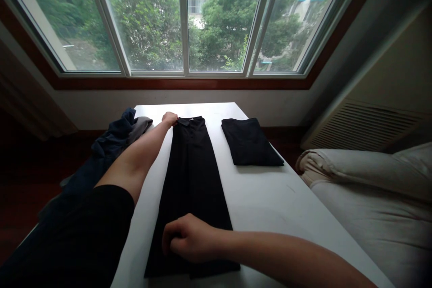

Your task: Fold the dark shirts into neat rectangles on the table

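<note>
No readable text or labels.

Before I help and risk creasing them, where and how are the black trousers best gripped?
Probably by the right corner of the waistband, thumb on top, coming from the right: the trousers lie flat lengthwise, and the left hand is at the waistband's left corner.

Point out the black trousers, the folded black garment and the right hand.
Black trousers (195, 168), head view: cloth below the waistband.
Folded black garment (250, 141), head view: top face.
Right hand (195, 237), head view: middle.
</note>
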`<state>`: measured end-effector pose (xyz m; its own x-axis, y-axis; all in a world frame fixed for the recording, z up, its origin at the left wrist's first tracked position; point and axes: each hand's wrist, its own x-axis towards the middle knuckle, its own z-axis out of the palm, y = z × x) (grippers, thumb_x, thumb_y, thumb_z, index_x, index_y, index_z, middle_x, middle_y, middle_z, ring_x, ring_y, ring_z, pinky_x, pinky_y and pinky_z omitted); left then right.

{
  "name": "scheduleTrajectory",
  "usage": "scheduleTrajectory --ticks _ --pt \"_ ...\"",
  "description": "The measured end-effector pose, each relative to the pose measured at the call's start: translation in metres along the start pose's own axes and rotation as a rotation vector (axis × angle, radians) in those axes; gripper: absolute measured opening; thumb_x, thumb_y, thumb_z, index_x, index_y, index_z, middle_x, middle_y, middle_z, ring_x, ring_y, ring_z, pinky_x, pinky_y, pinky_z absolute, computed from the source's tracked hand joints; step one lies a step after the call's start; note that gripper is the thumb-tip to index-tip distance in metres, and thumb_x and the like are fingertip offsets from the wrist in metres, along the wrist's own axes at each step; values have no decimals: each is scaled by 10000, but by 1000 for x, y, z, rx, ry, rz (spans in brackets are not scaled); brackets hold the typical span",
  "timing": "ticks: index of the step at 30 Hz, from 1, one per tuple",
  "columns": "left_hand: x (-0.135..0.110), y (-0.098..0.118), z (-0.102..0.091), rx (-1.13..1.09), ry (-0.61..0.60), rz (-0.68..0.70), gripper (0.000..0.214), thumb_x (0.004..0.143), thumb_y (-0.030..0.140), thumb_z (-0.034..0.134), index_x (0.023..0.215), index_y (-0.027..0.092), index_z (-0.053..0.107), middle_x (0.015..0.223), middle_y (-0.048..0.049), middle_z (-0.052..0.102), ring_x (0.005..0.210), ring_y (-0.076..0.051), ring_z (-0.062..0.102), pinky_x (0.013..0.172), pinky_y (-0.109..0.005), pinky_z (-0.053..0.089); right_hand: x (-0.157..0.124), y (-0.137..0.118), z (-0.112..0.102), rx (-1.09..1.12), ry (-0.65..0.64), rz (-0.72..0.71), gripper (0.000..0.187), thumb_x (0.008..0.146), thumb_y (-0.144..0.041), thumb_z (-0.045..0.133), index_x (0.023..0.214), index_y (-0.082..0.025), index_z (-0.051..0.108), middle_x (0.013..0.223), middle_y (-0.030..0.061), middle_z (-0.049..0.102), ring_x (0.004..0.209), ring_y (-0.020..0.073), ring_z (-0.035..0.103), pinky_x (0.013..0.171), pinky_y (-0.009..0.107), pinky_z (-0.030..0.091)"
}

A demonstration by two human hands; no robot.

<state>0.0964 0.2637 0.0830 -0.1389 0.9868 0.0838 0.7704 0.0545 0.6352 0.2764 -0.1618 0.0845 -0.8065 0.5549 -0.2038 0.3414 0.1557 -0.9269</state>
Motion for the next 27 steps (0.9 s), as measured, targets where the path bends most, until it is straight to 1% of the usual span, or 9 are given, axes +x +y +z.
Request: scheduleTrajectory --ticks 4,7,9,12,16,19,21,25,27 --pt "-11 13 31 95 -70 47 283 935 323 604 1046 137 786 1069 -160 784 1007 -294 724 873 -362 541 -11 14 5 40 35 104 281 796 -95 564 978 -183 760 807 -32 665 616 82 533 538 151 390" --pt "-25 13 53 169 -120 95 298 910 333 628 1095 166 791 1211 -159 756 1160 -332 677 979 -384 513 -19 24 8 179 9 225 433 808 -107 546 1198 -214 702 807 -31 662 580 98 601 544 171 461" --pt "-33 8 62 216 -128 111 363 907 348 634 1201 182 766 1343 -172 697 1264 -367 617 1045 -433 482 -23 27 7 268 -56 319 557 821 -107 521 1353 -240 613 738 -45 641 544 126 634 534 207 513" --pt "-43 -4 65 271 -119 142 490 947 394 599 1402 220 653 1513 -168 577 1375 -378 524 1117 -489 422 -29 25 2 246 -131 383 581 823 -98 526 1383 -243 585 647 -65 608 506 133 627 515 212 525" --pt "-55 -18 60 302 -83 202 547 1046 503 438 1500 218 542 1557 -160 535 1414 -346 486 1162 -492 366 -36 17 -7 118 -113 326 490 856 -146 574 1332 -249 631 643 -73 606 489 103 593 507 171 474" --pt "-65 -23 57 307 -38 249 558 1081 508 353 1508 194 525 1565 -153 528 1432 -312 463 1193 -444 330 -40 11 -12 10 -78 267 442 896 -217 611 1335 -254 643 647 -76 604 501 101 590 517 169 453" --pt "-72 -24 56 308 -22 324 530 1075 486 391 1485 194 557 1568 -135 528 1436 -294 457 1206 -410 319 -43 6 -16 -82 -109 234 429 919 -274 629 1348 -262 650 639 -75 607 527 114 607 541 182 457" --pt "-88 -24 56 288 -1 489 478 1048 471 469 1422 218 629 1542 -107 556 1422 -294 478 1210 -408 336 -47 -7 -30 -224 -297 109 391 956 -396 673 1324 -267 696 616 -73 612 603 125 634 625 197 469" --pt "-97 -26 56 273 -1 523 498 1047 499 467 1429 223 628 1539 -107 557 1432 -298 472 1218 -416 332 -45 -11 -38 -249 -274 12 352 996 -389 640 1318 -262 704 683 -58 657 656 116 645 681 194 475"
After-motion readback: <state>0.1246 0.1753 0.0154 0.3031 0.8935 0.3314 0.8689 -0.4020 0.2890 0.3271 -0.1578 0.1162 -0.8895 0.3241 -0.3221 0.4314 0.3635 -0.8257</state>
